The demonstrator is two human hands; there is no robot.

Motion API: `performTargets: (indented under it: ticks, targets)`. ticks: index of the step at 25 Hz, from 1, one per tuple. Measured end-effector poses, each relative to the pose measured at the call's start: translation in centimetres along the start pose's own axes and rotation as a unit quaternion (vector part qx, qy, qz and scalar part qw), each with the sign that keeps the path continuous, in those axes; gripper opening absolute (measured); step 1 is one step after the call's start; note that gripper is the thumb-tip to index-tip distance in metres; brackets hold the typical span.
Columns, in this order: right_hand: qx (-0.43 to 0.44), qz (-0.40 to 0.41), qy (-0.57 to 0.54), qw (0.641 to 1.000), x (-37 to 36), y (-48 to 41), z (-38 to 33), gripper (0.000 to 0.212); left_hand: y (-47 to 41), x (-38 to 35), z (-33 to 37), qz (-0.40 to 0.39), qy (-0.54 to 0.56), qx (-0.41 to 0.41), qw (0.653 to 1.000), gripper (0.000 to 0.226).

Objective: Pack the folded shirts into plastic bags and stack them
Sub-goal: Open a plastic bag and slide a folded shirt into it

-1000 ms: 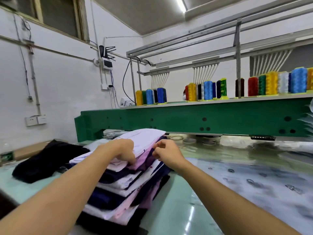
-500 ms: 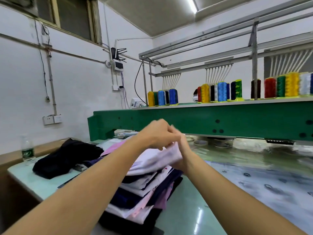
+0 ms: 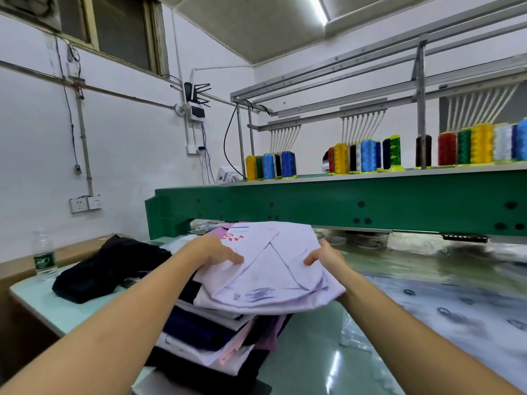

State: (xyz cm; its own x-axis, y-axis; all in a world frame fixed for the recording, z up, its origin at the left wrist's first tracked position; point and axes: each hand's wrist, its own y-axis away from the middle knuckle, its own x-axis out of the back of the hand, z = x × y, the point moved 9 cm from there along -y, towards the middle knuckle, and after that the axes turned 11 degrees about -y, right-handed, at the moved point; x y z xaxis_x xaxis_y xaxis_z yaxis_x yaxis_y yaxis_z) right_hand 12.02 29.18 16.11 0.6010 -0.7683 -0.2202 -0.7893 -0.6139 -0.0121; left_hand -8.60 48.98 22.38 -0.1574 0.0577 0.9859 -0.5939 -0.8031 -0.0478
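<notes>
Two bare forearms enter from the lower corners of the frame and meet at centre.

The left hand (image 3: 212, 250) grips the left edge of the top shirt (image 3: 273, 276). Its thumb lies flat on the cloth and its fingers are curled under, out of sight. The right hand (image 3: 325, 256) holds the opposite edge the same way, thumb on top and fingers hidden beneath.

The top shirt is pale lilac and folded, with a printed label near its front edge and red stitching at its far left corner. It sits at frame centre, held level over the stack (image 3: 205, 332) and overhanging it to the right. Whether its underside is clear of the stack cannot be told.

The stack is many layers deep in navy, white and pink, and none of the layers shown is bagged. It rests on the green table (image 3: 299, 363).

Clear plastic (image 3: 445, 315) with dark printed marks lies across the lower right of the table. Whether it is loose bags or sheeting cannot be confirmed.

Assessment — the task is at an early stage. One shirt is in hand and not yet bagged, no packed pile is visible, and the bulk of the stack is outstanding.

A dark garment (image 3: 105, 266) lies heaped at centre left, with a water bottle (image 3: 44, 255) just beyond it.

Further back, the green machine beam (image 3: 342, 203) spans the frame, with thread cones (image 3: 366, 155) on its top.
</notes>
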Motion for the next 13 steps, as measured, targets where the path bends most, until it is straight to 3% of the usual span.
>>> performTargets:
  ticks: [2,3,6,10,13]
  targets:
    - [0.044,-0.044,0.062,0.996,-1.1,0.4,-1.2,0.074,0.7,0.6,1.3,-0.001,0.058,-0.02,0.998,0.053]
    - [0.057,-0.063,0.083,0.993,-1.7,0.3,-1.5,0.067,1.2,1.2,2.7,0.015,0.07,-0.051,0.996,0.044]
    - [0.064,-0.082,0.05,0.993,-3.4,1.6,-2.4,0.015,4.2,2.3,10.1,0.086,0.056,-0.182,0.978,0.014]
    - [0.051,-0.072,-0.036,0.995,-1.4,2.6,-3.8,0.049,7.6,1.2,18.5,0.123,0.146,-0.286,0.939,0.011]
    - [0.057,-0.014,-0.115,0.992,5.2,3.0,-4.2,0.038,9.4,-1.5,23.3,0.051,0.24,-0.325,0.914,0.013]
